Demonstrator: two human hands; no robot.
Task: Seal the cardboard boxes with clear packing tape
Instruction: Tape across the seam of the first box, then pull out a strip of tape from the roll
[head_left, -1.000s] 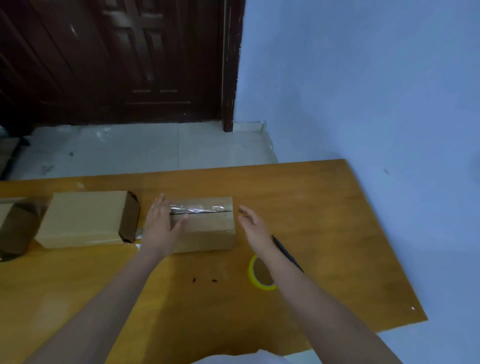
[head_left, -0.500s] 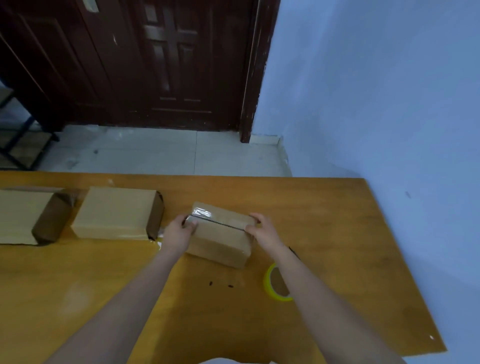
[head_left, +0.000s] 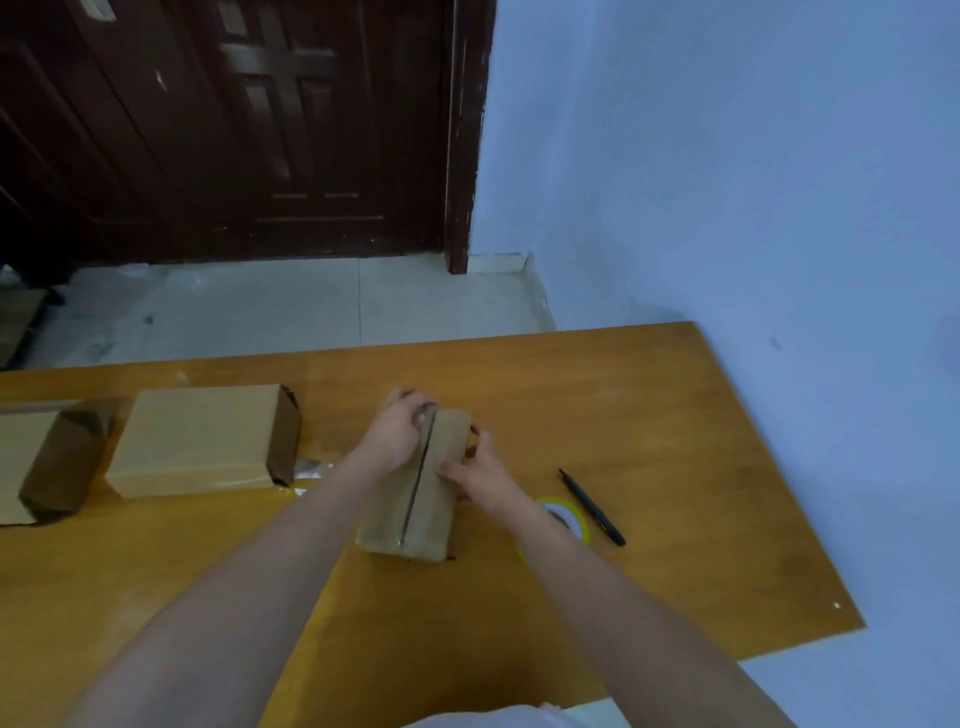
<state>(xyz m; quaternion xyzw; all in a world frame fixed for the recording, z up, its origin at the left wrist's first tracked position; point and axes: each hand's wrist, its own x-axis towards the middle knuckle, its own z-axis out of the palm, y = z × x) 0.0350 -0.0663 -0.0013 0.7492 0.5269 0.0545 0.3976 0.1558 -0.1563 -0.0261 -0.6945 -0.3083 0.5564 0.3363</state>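
- Our left hand (head_left: 397, 434) and right hand (head_left: 480, 475) clasp a small cardboard box (head_left: 415, 512) from either side, mid-table (head_left: 649, 415).
- Tape roll (head_left: 569, 517) and pen (head_left: 592, 506) lie just right.

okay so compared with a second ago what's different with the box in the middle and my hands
A second ago both hands lay open beside the small box, its seam running across. Since then the left hand and right hand took hold of it and turned it, so the seam now runs away from you. The two other boxes, tape roll and black pen stayed where they were on the table.
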